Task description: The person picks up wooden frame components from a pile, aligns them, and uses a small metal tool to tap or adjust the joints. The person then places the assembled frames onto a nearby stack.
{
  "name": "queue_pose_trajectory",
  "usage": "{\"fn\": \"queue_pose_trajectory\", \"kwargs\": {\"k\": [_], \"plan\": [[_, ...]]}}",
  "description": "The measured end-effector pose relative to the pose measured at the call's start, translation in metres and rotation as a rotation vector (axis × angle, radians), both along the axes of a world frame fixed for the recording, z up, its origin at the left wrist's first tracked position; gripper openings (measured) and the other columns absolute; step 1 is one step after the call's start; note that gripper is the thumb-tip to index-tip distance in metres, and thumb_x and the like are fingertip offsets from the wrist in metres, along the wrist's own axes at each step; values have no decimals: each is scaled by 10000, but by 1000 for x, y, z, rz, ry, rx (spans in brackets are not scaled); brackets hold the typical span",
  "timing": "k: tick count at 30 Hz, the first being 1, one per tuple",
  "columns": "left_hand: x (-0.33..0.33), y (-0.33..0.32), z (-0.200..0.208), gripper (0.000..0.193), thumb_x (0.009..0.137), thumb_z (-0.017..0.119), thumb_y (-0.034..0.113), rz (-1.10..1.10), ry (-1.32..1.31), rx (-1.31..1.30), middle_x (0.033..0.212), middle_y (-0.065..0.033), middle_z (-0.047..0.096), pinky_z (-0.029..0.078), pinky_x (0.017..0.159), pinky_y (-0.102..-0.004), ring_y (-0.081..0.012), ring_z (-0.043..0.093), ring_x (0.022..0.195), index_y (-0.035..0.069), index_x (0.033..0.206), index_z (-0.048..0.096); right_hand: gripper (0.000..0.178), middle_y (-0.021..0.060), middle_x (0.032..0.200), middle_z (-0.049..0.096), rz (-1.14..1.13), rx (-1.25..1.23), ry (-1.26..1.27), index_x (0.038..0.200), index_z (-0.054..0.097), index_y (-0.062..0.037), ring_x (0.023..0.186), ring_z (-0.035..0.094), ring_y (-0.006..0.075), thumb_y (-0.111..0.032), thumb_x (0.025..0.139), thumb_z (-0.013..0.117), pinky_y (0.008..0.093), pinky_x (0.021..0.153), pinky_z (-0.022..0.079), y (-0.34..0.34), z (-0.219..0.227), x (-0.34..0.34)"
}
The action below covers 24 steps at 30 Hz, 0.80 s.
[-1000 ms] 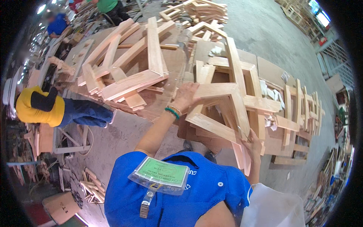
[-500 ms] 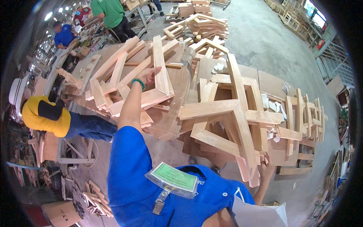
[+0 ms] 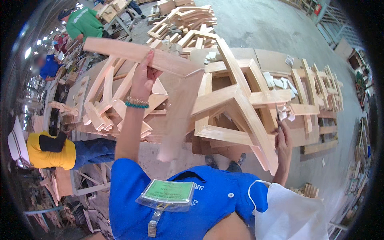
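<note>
My left hand (image 3: 147,76), with beaded bracelets at the wrist, grips an L-shaped wooden corner piece (image 3: 132,54) by one leg. The piece is raised off the table, and its other leg hangs toward me, smeared by motion. On the right, my right hand (image 3: 284,140) is closed, with something thin and dark sticking up from its fingers; its kind is too small to tell. Beside that hand lies a stack of crossed L-shaped wooden pieces (image 3: 252,116). More joined pieces (image 3: 108,86) lie on the table's left part.
Cardboard (image 3: 264,58) covers the table. White scraps (image 3: 280,82) lie behind the stack, and slatted wooden frames (image 3: 320,88) stand at the right. A person in yellow (image 3: 52,150) is at the left; one in green (image 3: 83,23) stands far left. More wooden frames (image 3: 188,18) are piled beyond.
My left hand has lifted an L-shaped wooden piece from the left pile and brought it toward the middle. My right hand has moved up beside the stack. The view has shifted.
</note>
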<state>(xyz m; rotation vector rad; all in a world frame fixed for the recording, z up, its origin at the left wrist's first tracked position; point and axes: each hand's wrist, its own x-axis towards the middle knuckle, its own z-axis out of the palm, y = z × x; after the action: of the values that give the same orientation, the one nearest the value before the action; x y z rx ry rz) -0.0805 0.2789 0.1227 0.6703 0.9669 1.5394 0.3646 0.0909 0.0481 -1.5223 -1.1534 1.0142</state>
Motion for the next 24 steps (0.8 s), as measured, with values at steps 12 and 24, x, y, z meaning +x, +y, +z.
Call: {"fn": "queue_pose_trajectory", "kwargs": {"k": [12,24], "plan": [[116,-58,-89,262,830,695,168,132,-399,-236,1042,-91,643,575,785,-418,-234,641,953,93,1051,576,443,63,875,633,163,472,-766,1120,664,-173,806,609,241,34,736,588,326,665,497,23,41,-84],[137,-60,-90,328,802,724,155,159,-334,-223,1022,-82,638,595,758,-378,-211,661,887,106,1073,548,396,19,843,598,182,478,-1044,1052,692,-193,756,573,196,-5,711,621,316,627,472,32,39,-92]]}}
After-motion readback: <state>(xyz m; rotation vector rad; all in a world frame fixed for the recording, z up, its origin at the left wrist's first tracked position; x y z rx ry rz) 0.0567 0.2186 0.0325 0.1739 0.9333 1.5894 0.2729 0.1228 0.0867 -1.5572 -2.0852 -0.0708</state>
